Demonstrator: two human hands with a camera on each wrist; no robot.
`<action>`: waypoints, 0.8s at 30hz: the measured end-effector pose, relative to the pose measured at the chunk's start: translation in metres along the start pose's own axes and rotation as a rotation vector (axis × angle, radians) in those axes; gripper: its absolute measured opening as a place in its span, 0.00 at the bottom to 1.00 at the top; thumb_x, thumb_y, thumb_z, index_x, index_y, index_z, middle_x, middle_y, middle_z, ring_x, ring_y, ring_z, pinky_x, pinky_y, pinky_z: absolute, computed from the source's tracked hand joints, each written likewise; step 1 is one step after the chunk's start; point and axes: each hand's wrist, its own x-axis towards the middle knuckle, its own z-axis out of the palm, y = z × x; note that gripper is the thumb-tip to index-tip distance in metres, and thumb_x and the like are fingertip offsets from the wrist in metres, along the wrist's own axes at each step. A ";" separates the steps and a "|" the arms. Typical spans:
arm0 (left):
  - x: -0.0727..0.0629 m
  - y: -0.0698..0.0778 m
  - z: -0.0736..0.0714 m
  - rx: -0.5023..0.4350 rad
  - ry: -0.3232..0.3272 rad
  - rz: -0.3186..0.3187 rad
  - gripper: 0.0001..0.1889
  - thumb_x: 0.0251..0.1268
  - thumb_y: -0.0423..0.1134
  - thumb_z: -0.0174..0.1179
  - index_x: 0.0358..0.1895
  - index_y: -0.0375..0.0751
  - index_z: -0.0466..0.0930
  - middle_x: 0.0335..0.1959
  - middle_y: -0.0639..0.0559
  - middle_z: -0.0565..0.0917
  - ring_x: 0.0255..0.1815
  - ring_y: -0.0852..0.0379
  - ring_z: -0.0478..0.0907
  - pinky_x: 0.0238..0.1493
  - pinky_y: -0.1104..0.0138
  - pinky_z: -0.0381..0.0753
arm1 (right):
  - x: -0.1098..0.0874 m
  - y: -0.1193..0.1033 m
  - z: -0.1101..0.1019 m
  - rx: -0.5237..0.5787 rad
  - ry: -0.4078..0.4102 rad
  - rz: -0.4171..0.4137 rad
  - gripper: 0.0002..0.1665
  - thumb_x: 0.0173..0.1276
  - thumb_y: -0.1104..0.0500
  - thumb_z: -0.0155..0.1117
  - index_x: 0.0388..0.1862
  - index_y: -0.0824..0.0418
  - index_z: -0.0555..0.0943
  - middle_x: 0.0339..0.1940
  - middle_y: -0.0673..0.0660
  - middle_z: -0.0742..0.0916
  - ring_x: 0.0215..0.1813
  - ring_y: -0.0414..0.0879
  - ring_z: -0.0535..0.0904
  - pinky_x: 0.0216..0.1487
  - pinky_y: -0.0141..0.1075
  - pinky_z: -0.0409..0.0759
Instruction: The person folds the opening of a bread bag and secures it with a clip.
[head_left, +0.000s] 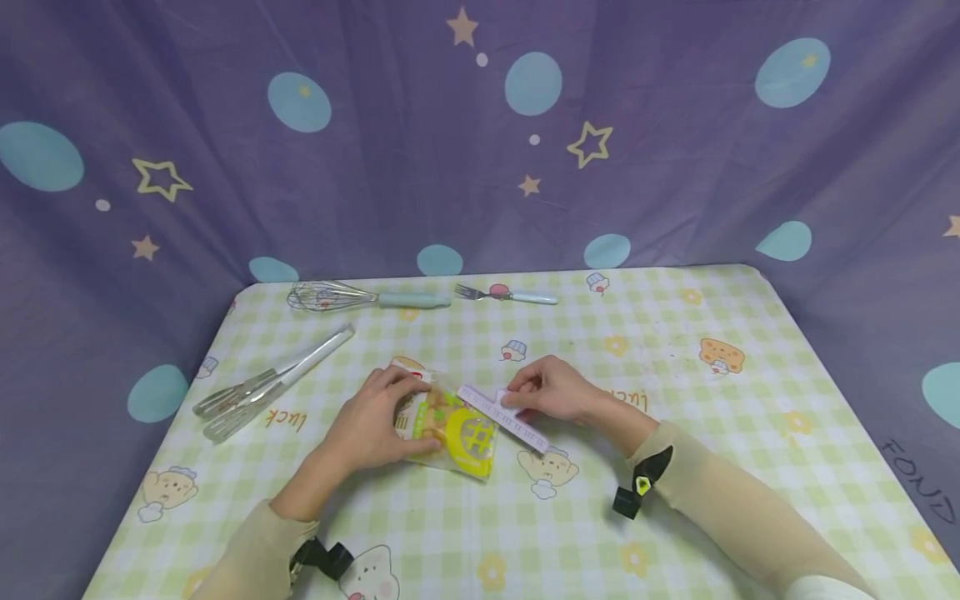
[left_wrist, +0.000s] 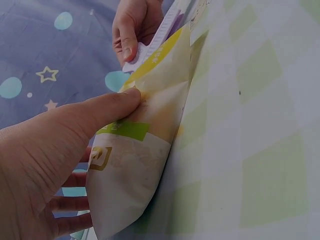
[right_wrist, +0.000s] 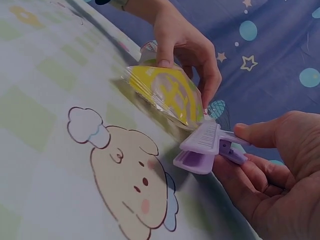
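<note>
A yellow-and-clear snack bag [head_left: 467,433] lies on the checked tablecloth, its contents showing pale through the film. My left hand [head_left: 375,421] grips it from the left, thumb on the near face and fingers round the far side, as the left wrist view shows. In my right hand [head_left: 551,390] is a lilac bag clip [head_left: 506,419], pinched by its handles between thumb and fingers. The right wrist view shows the clip's two long bars [right_wrist: 200,147] spread apart at the near end. The clip is right at the bag's right edge and overlaps it in the head view.
Metal tongs [head_left: 273,383] lie to the left on the table. Along the back edge are a whisk [head_left: 412,300] with a pale green handle and a fork [head_left: 532,297] with a light blue handle. A purple curtain [head_left: 405,150] hangs behind the table.
</note>
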 end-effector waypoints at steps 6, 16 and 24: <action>0.000 0.001 0.000 -0.002 -0.001 -0.006 0.40 0.44 0.65 0.82 0.62 0.52 0.85 0.60 0.56 0.80 0.59 0.54 0.75 0.53 0.53 0.85 | 0.006 -0.002 0.003 0.012 0.001 -0.008 0.10 0.67 0.57 0.79 0.42 0.63 0.91 0.26 0.55 0.89 0.29 0.44 0.88 0.37 0.35 0.88; 0.000 0.001 0.000 -0.010 -0.002 -0.009 0.39 0.45 0.64 0.83 0.62 0.52 0.85 0.60 0.56 0.80 0.59 0.54 0.75 0.53 0.53 0.85 | 0.013 -0.008 0.006 -0.023 0.002 0.008 0.09 0.68 0.56 0.79 0.43 0.59 0.93 0.26 0.54 0.90 0.29 0.44 0.89 0.35 0.31 0.83; 0.000 0.001 0.000 -0.009 -0.003 -0.014 0.39 0.45 0.65 0.82 0.62 0.53 0.85 0.58 0.56 0.80 0.59 0.54 0.75 0.52 0.54 0.85 | 0.019 -0.010 0.007 -0.006 0.015 0.000 0.11 0.68 0.57 0.78 0.44 0.62 0.92 0.27 0.55 0.90 0.28 0.44 0.88 0.35 0.32 0.85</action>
